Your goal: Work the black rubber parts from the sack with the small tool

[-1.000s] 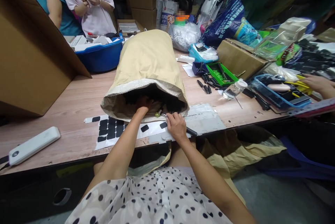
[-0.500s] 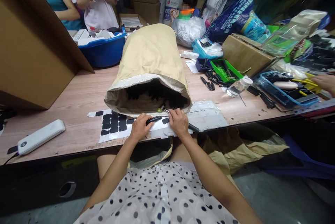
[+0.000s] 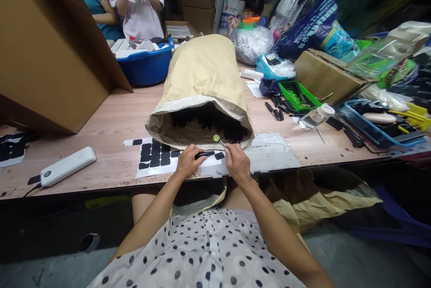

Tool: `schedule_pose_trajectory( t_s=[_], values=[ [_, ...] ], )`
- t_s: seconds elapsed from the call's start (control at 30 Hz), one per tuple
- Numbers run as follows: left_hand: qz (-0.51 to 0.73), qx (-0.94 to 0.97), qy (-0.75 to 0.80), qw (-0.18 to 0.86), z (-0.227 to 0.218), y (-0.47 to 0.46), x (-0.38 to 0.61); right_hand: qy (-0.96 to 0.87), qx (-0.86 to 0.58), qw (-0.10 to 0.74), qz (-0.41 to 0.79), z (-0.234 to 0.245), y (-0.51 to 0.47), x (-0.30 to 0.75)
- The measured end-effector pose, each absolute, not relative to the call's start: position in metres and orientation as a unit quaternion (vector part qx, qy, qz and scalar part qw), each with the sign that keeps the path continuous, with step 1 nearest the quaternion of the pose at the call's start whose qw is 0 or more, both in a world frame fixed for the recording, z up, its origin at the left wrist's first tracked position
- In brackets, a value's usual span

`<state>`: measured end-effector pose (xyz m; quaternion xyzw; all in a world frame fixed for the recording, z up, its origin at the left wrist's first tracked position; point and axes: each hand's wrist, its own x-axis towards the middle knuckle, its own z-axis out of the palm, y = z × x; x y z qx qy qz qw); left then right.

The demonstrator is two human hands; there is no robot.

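Note:
A big tan paper sack (image 3: 202, 77) lies on its side on the wooden table (image 3: 111, 119), its mouth facing me and full of small black parts. My left hand (image 3: 187, 165) pinches a slim black part (image 3: 204, 154) just in front of the sack's mouth. My right hand (image 3: 238, 163) grips a thin metal tool with a yellow-green knob (image 3: 217, 139), held close to that part. Under both hands lies a white sheet with black stick-on pads (image 3: 153, 157).
A large cardboard box (image 3: 50, 59) stands at the left and a white remote-like device (image 3: 67, 166) lies near the front edge. A blue tub (image 3: 148, 65), a green tray (image 3: 298, 95), a small bottle (image 3: 314, 118) and blue trays crowd the right. Two people stand at the back.
My left hand came out of the sack holding a black part and now sits at the table edge. The right hand's tool has tipped up toward the part.

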<state>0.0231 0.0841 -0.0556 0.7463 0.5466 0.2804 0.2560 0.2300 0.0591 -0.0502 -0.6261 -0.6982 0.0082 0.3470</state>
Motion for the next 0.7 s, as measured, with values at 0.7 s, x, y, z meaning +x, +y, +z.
schedule_pose_trajectory(
  t_s=[0.7],
  values=[
    [0.287, 0.72, 0.562, 0.29, -0.053, 0.087, 0.027, -0.72, -0.587, 0.366, 0.049, -0.047, 0.022, 0.205]
  ],
)
